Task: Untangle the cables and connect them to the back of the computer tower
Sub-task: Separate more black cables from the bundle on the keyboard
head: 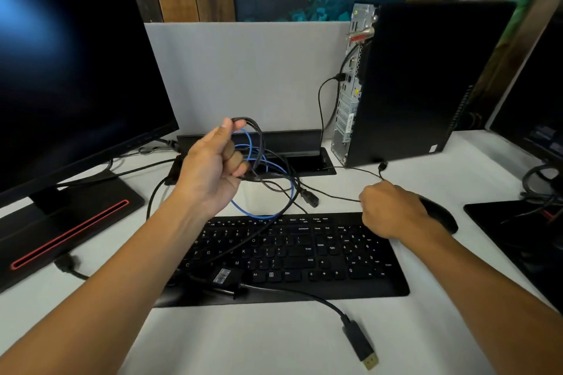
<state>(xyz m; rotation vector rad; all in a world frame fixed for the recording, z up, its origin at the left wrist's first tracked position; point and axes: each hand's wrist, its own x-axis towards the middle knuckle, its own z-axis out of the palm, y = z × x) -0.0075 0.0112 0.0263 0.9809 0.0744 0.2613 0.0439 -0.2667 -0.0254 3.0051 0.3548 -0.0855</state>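
A single head-worn view looks forward and down, close over the white desk [274,344].

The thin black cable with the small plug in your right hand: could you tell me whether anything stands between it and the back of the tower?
Nothing visible does. The plug hangs just left of the tower, below its back panel, where one black cable is already plugged in. The right hand pinches the thin cable.

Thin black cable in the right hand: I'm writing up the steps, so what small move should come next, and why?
Probably draw the thin black cable rightward out of the bundle. The right hand pinches it near its free plug, while the left hand holds the tangled loops up; its other end still runs into that tangle, and the tower's rear ports stand close by.
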